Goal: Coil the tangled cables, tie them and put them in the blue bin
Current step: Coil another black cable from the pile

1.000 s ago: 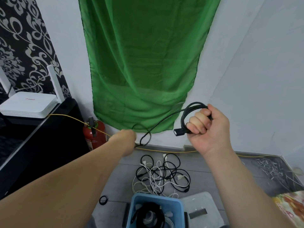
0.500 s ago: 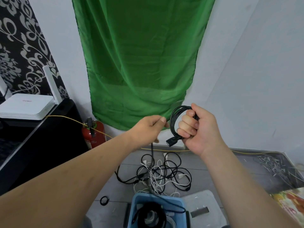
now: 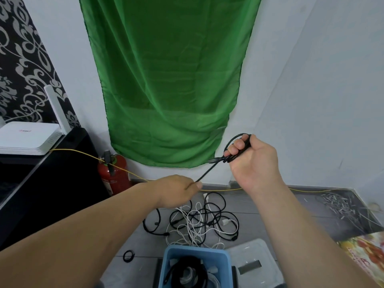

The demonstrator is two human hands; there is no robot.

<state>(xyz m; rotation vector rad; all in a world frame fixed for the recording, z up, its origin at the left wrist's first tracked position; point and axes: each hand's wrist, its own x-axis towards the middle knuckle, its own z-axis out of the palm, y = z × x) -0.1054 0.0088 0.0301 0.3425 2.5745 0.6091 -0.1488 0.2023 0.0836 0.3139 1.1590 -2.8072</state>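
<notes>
Above the blue bin (image 3: pixel 197 250), the left hand (image 3: pixel 178 190) pinches a thin black cable (image 3: pixel 207 171). It runs taut up to the right hand (image 3: pixel 252 163), which is curled round several finished loops with a plug poking out. Half a second ago the left hand was up beside those loops; now it sits lower, the strand pulled straight. Just behind the bin lies a black-and-white tangle (image 3: pixel 203 221). Inside the bin are a coiled black cord (image 3: pixel 187 271) and white pieces.
</notes>
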